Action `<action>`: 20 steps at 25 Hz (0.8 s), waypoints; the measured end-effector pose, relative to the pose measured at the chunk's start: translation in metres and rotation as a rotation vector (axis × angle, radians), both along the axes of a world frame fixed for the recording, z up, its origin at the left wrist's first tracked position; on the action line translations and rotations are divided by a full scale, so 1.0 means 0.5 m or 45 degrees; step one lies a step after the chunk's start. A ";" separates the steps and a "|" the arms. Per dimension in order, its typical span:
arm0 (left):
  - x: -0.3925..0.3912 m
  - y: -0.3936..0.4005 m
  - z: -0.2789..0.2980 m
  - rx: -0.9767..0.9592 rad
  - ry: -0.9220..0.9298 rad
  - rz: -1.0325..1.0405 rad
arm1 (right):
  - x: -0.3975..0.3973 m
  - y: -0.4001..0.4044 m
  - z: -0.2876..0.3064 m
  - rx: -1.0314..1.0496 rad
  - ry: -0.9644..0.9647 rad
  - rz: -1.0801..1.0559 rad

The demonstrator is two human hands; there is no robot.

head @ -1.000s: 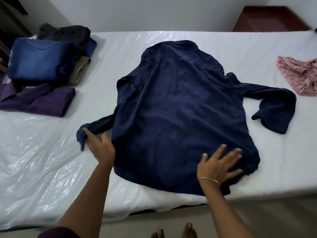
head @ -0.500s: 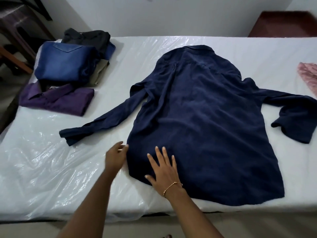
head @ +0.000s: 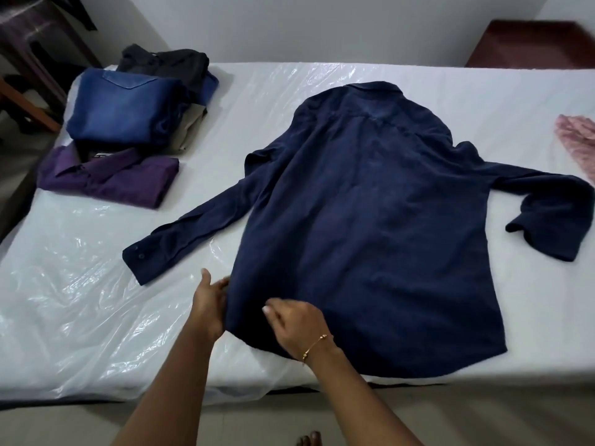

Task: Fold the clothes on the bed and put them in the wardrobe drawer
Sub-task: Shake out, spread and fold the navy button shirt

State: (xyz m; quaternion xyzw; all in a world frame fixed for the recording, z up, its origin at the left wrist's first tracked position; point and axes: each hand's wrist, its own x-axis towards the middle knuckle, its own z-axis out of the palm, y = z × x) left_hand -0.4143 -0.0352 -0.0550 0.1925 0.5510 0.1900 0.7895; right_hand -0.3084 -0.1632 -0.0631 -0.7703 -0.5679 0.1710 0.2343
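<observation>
both hands, the left hand (head: pixel 211 305) and right hand (head: pixel 297 326), pinch the near-left hem of the dark navy long-sleeved shirt (head: pixel 370 226), spread back-up on the plastic-covered white bed (head: pixel 96 317), likely to start 1 lengthwise fold.

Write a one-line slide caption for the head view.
Both hands, left hand and right hand, work the lower-left hem of a navy shirt spread back-up on the bed, beside folded clothes.

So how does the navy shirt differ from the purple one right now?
The navy shirt lies spread open, back up, sleeves out; the purple shirt is folded into a compact rectangle. The navy shirt sits mid-bed with both hands at its lower left corner; the purple shirt lies untouched beside the folded pile. Both are collared and rest on the bed.
</observation>
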 end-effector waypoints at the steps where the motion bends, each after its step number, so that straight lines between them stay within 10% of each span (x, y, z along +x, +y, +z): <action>1: -0.004 -0.004 -0.001 -0.027 0.039 -0.169 | 0.016 -0.011 -0.011 0.125 -0.025 -0.175; 4: 0.002 -0.019 0.011 0.083 0.085 -0.385 | 0.090 -0.082 -0.053 0.151 -0.265 -0.647; 8: 0.030 -0.048 -0.008 0.271 0.163 0.142 | 0.162 -0.190 -0.069 0.016 -0.391 -0.943; 14: 0.029 -0.060 -0.004 0.326 0.194 0.456 | 0.223 -0.308 -0.062 -0.207 0.025 -1.818; 20: 0.017 -0.075 -0.025 0.521 0.298 0.307 | 0.311 -0.350 -0.053 -0.089 0.183 -1.938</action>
